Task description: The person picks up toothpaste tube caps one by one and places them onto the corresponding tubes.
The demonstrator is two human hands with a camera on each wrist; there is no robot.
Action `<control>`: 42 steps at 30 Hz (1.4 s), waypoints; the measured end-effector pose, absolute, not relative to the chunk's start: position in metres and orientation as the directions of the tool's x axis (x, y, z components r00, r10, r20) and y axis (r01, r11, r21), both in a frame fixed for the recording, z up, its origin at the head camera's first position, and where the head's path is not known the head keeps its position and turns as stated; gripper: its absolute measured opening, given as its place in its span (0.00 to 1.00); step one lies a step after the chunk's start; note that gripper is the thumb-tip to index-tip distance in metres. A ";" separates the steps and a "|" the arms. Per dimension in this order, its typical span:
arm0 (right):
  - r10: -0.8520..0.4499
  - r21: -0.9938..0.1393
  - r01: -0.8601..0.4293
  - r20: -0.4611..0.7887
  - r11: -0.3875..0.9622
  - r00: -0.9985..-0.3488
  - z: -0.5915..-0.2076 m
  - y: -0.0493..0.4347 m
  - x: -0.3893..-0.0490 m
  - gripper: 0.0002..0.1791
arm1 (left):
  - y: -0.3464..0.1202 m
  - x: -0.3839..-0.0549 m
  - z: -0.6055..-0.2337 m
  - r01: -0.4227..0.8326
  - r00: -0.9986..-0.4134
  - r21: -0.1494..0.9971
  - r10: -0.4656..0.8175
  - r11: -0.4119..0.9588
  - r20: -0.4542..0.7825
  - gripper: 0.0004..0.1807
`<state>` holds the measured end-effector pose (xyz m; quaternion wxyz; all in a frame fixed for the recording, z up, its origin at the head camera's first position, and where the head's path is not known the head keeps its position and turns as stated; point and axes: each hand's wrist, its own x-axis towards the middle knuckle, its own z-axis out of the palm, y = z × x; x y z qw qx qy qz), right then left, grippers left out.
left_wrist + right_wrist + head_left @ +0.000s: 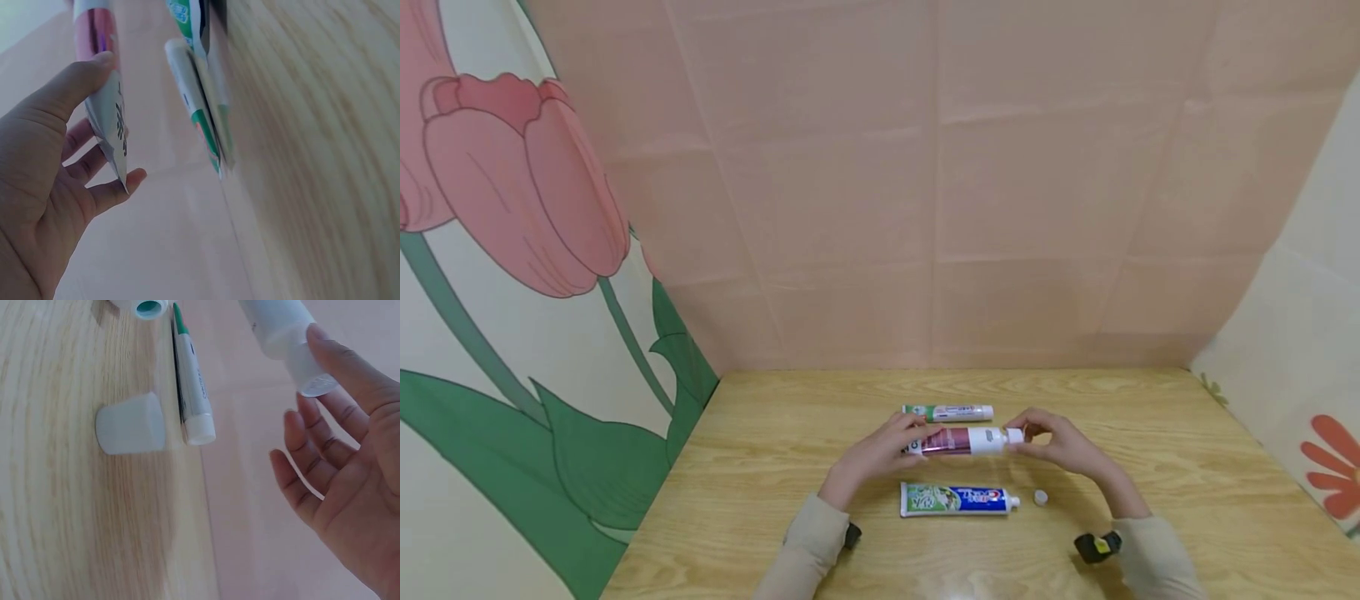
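Note:
A pink and white toothpaste tube [955,441] is held up off the table, lying level between both hands. My left hand [882,451] grips its flat tail end, thumb on one face and fingers behind, as the left wrist view shows. With thumb and forefinger, my right hand [1060,442] pinches the white cap [310,375] on the tube's other end; its remaining fingers are spread loosely. Nearer me lies a blue and green toothpaste tube [958,499], its nozzle uncapped. A loose white cap [1041,497] stands on the table just right of that nozzle.
Behind the held tube, a smaller green and white toothpaste tube [958,412] lies with its cap on. The wooden table [760,467] meets a pink cloth backdrop [925,208] at its far edge. Flower-printed sheets [520,192] hang at the sides.

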<state>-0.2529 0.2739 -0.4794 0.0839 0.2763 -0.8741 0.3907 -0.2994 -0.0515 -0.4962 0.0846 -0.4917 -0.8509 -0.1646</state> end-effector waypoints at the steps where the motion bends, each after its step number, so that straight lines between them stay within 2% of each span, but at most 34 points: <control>1: -0.412 -0.636 -0.550 0.369 0.542 -0.833 -0.483 0.275 -0.255 0.13 | -0.052 -0.299 -0.496 0.867 -0.499 0.192 0.808 0.460 0.313 0.32; 6: -0.381 -0.657 -0.540 0.386 0.526 -0.840 -0.495 0.282 -0.264 0.14 | -0.054 -0.298 -0.492 0.867 -0.498 0.190 0.801 0.460 0.332 0.32; 13: -0.350 -0.754 -0.453 0.310 0.476 -0.884 -0.497 0.283 -0.266 0.12 | -0.055 -0.297 -0.487 0.866 -0.499 0.176 0.792 0.467 0.351 0.33; 19: -0.301 -0.762 -0.404 0.283 0.506 -0.911 -0.497 0.281 -0.267 0.12 | -0.055 -0.297 -0.488 0.866 -0.496 0.149 0.784 0.477 0.372 0.34; 27: -0.279 -0.765 -0.408 0.305 0.498 -0.911 -0.493 0.281 -0.267 0.13 | -0.055 -0.298 -0.488 0.870 -0.488 0.148 0.773 0.471 0.407 0.35; 35: -0.282 -0.788 -0.407 0.304 0.461 -0.910 -0.488 0.281 -0.265 0.14 | -0.054 -0.300 -0.488 0.884 -0.450 0.107 0.767 0.454 0.457 0.33; 42: -0.285 -0.807 -0.403 0.302 0.431 -0.910 -0.488 0.281 -0.265 0.15 | -0.053 -0.302 -0.492 0.895 -0.432 0.129 0.755 0.428 0.494 0.34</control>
